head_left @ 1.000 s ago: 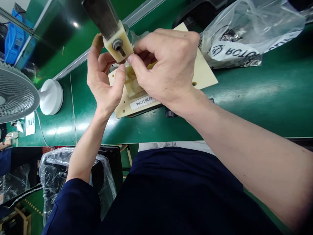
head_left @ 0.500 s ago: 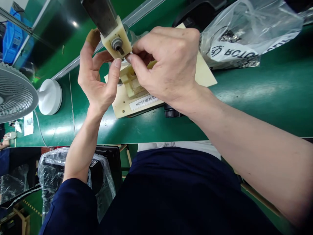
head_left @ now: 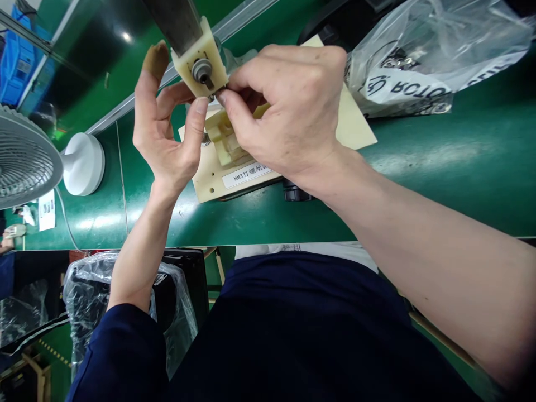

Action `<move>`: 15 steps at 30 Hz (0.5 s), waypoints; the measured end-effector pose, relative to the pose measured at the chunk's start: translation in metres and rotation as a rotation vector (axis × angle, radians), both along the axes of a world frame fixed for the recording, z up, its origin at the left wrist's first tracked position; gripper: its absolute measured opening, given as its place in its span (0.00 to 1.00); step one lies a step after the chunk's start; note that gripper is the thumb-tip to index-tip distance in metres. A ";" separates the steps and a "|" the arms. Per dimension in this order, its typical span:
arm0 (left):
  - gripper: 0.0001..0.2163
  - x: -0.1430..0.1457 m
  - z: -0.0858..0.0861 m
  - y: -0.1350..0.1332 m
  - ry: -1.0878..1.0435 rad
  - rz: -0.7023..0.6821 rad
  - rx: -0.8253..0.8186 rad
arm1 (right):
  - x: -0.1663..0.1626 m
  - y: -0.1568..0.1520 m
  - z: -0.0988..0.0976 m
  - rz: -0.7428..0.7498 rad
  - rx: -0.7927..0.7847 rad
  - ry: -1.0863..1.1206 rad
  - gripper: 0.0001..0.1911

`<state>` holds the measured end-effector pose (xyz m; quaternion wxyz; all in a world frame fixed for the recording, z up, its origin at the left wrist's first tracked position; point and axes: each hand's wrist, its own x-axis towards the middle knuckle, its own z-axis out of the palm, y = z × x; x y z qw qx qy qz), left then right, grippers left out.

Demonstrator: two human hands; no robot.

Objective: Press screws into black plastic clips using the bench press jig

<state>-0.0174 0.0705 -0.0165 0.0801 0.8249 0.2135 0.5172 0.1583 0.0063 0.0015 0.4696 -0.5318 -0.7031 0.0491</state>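
A cream plastic block with a round metal bushing in its face sits at the end of a dark metal bar. My left hand is closed in a pinch at the block's lower edge, its index finger raised in a brown finger cot. My right hand pinches at the same edge from the right. A tiny dark part shows between the fingertips, too small and covered to name. Below lies a cream fixture board with a printed label, partly hidden by my right hand.
A clear plastic bag of small metal parts lies at the right on the green bench. A black knob sits by the board's front edge. At the left stands a white fan. A plastic-wrapped black item is below the bench.
Both hands keep their pinch at the block with hardly any movement. The whole view has shifted slightly.
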 end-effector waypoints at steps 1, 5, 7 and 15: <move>0.31 -0.001 -0.001 0.001 0.015 0.007 0.004 | 0.000 0.000 0.000 -0.002 -0.001 0.006 0.11; 0.32 -0.006 -0.002 0.001 0.056 0.016 0.012 | 0.002 0.000 -0.002 -0.003 0.016 0.067 0.10; 0.33 -0.007 -0.003 -0.001 0.087 0.030 -0.046 | 0.004 0.000 -0.002 -0.001 0.012 0.070 0.10; 0.29 0.001 0.003 -0.011 0.056 0.073 -0.106 | 0.007 0.002 -0.001 0.014 -0.035 0.023 0.11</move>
